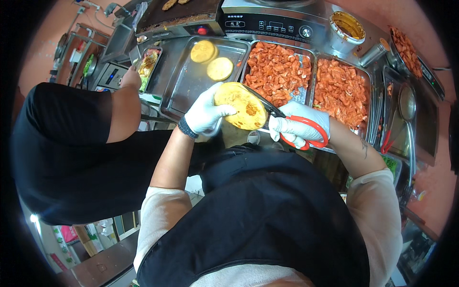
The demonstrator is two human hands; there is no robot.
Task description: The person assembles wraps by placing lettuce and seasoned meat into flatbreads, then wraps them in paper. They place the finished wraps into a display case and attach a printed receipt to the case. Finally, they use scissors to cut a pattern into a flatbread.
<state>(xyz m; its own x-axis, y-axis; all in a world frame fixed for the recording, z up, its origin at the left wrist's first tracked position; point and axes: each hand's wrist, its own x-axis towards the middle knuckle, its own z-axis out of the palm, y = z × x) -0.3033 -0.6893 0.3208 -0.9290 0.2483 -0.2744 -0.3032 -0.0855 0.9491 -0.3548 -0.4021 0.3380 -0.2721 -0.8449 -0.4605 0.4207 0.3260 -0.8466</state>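
Observation:
A round golden flatbread (235, 101) with a browned patch is pinched at its left edge by my gloved left hand (205, 113), thumb on top. My gloved right hand (300, 125) grips red-handled scissors (315, 128); their dark blades run along the bread's upper right edge. Whether the blades have cut into the bread I cannot tell. Just beyond my hands, a metal tray (174, 91) holds several more flatbreads (220, 69). To its right stand two trays of reddish seasoned meat pieces (277, 69), the nearer one behind the scissors.
At my left a co-worker in black (71, 153) reaches toward a small tray of food (149, 67). A griddle (179, 16) and a cooker with a control panel (267, 24) line the back. At right are a sauce bucket (345, 33) and a long-handled ladle (409, 107).

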